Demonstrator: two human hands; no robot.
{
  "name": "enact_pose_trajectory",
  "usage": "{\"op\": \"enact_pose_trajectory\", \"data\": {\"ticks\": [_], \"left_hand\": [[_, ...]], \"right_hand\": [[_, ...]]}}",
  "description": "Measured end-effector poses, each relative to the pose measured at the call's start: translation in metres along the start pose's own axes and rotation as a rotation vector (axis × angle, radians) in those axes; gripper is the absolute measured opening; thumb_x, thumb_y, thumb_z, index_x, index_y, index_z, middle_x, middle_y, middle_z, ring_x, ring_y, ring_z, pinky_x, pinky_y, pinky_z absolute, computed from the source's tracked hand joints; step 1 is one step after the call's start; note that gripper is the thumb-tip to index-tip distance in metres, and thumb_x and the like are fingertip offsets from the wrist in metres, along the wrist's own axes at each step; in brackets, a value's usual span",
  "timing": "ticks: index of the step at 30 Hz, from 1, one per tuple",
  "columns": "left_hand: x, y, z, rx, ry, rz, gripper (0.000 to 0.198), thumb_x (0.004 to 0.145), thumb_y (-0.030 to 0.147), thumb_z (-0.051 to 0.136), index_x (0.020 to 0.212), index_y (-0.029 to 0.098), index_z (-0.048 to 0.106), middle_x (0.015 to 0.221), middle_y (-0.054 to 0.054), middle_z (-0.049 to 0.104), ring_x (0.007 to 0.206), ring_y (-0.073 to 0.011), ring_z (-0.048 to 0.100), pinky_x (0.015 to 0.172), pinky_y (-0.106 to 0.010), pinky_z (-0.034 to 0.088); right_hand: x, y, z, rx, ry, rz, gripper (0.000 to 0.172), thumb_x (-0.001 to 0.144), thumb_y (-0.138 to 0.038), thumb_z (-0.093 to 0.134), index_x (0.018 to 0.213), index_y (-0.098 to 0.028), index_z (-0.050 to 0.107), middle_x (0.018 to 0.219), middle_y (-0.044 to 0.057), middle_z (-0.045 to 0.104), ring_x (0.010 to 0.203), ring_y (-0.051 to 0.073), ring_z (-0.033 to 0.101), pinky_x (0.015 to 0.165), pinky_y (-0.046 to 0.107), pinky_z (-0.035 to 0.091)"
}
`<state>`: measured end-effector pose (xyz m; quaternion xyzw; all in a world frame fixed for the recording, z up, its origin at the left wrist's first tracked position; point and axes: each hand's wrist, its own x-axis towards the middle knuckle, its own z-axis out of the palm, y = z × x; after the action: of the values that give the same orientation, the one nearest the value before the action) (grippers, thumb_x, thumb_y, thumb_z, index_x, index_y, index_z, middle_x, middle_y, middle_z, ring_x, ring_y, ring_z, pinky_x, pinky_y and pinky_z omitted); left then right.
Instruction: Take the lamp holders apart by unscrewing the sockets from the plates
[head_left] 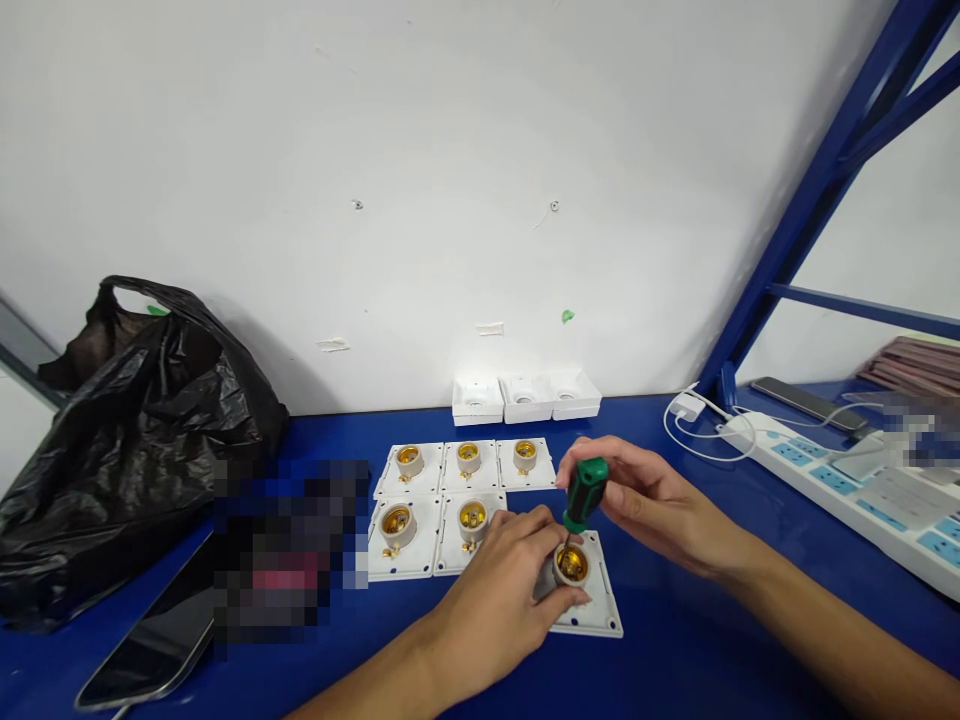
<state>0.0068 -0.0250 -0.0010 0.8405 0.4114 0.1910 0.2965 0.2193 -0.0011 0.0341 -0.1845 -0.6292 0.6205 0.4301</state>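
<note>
My right hand [660, 497] grips a screwdriver [587, 490] with a green and black handle. It stands nearly upright, its shaft going down into the brass-lined bulb socket [573, 568] on a square white plate [602, 608]. My left hand [501, 580] is closed around the left and front sides of that socket, covering part of the plate. To the left lie several similar white plates in two rows, each bearing a beige socket with a brass inside, such as the near-left socket [397, 524]. Where the screwdriver's tip meets the socket is too small to make out.
Three white boxes [527, 403] stand against the wall. On the left are a black plastic bag [150, 430], a phone [154, 630] and a blurred dark item [285, 570]. A power strip [847, 490] with white cables lies right, beside a blue metal frame [806, 190].
</note>
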Motion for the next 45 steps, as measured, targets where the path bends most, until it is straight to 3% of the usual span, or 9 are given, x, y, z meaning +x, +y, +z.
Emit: {"op": "enact_pose_trajectory", "data": {"ticks": [8,12,17,24,27,33,37,42,45], "left_hand": [[-0.0014,0.0025,-0.0007,0.016,-0.013,-0.001,0.031,0.093,0.027,0.084,0.121,0.023,0.07,0.113,-0.004,0.068,0.108,-0.0288,0.058,0.098,-0.044,0.047],[-0.0013,0.0012,-0.0005,0.029,0.002,0.022,0.031,0.093,0.027,0.083,0.121,0.023,0.069,0.112,-0.003,0.067,0.107,-0.0276,0.059,0.096,-0.042,0.049],[-0.0024,0.0001,-0.0004,0.057,0.019,0.09,0.026,0.096,0.026,0.08,0.118,0.023,0.067,0.112,-0.003,0.067,0.104,-0.0255,0.061,0.096,-0.041,0.05],[-0.0028,-0.0001,0.0001,0.116,0.022,0.135,0.019,0.102,0.029,0.074,0.116,0.022,0.064,0.113,-0.004,0.066,0.104,-0.0265,0.061,0.094,-0.041,0.051],[-0.0027,-0.0004,0.0002,0.119,0.015,0.138,0.02,0.101,0.031,0.074,0.116,0.022,0.064,0.113,-0.004,0.066,0.105,-0.027,0.062,0.094,-0.041,0.052],[-0.0025,0.0008,-0.0009,0.151,0.013,0.133,0.025,0.101,0.027,0.074,0.122,0.019,0.063,0.114,-0.005,0.066,0.105,-0.0274,0.064,0.095,-0.042,0.054],[-0.0028,0.0036,-0.0016,0.167,0.001,0.134,0.027,0.101,0.026,0.073,0.125,0.018,0.062,0.116,-0.006,0.066,0.109,-0.0287,0.063,0.096,-0.042,0.054],[-0.004,0.0071,-0.0027,0.198,-0.008,0.124,0.03,0.104,0.025,0.069,0.131,0.018,0.059,0.121,-0.008,0.065,0.11,-0.0295,0.064,0.098,-0.044,0.055],[-0.0046,0.0068,-0.0042,0.162,-0.007,0.103,0.031,0.106,0.023,0.066,0.134,0.018,0.056,0.124,-0.008,0.064,0.111,-0.0295,0.065,0.096,-0.044,0.056]], "right_hand": [[0.0022,-0.0006,-0.0011,-0.053,0.083,0.006,0.025,0.101,-0.042,0.069,0.125,-0.036,0.072,0.117,0.004,0.064,0.106,0.019,0.058,0.095,0.033,0.049],[0.0027,-0.0006,-0.002,-0.095,0.102,-0.03,0.024,0.097,-0.041,0.075,0.12,-0.037,0.075,0.118,0.003,0.062,0.098,0.018,0.058,0.087,0.032,0.051],[0.0018,-0.0009,-0.0014,-0.023,0.059,0.007,0.031,0.1,-0.042,0.071,0.13,-0.038,0.072,0.12,0.004,0.067,0.11,0.019,0.06,0.098,0.034,0.049],[0.0041,0.0011,-0.0013,-0.038,0.101,0.001,0.031,0.101,-0.04,0.07,0.132,-0.038,0.072,0.12,0.004,0.07,0.109,0.019,0.063,0.096,0.034,0.052],[0.0041,0.0003,-0.0025,-0.1,0.149,-0.03,0.029,0.095,-0.041,0.077,0.123,-0.037,0.076,0.121,0.005,0.069,0.107,0.02,0.063,0.09,0.034,0.055],[0.0033,-0.0023,-0.0034,-0.071,0.157,-0.002,0.031,0.099,-0.042,0.071,0.13,-0.037,0.073,0.12,0.006,0.072,0.114,0.023,0.064,0.099,0.042,0.054],[0.0037,-0.0015,-0.0031,-0.079,0.14,-0.018,0.028,0.096,-0.039,0.076,0.124,-0.037,0.075,0.117,0.004,0.071,0.107,0.02,0.065,0.092,0.036,0.055],[0.0031,-0.0026,-0.0032,-0.047,0.125,-0.007,0.031,0.1,-0.041,0.071,0.129,-0.035,0.072,0.122,0.006,0.071,0.111,0.022,0.064,0.097,0.04,0.054],[0.0023,-0.0045,-0.0026,-0.056,0.156,-0.019,0.032,0.095,-0.039,0.076,0.127,-0.035,0.072,0.116,0.006,0.07,0.103,0.021,0.064,0.09,0.038,0.055]]}}
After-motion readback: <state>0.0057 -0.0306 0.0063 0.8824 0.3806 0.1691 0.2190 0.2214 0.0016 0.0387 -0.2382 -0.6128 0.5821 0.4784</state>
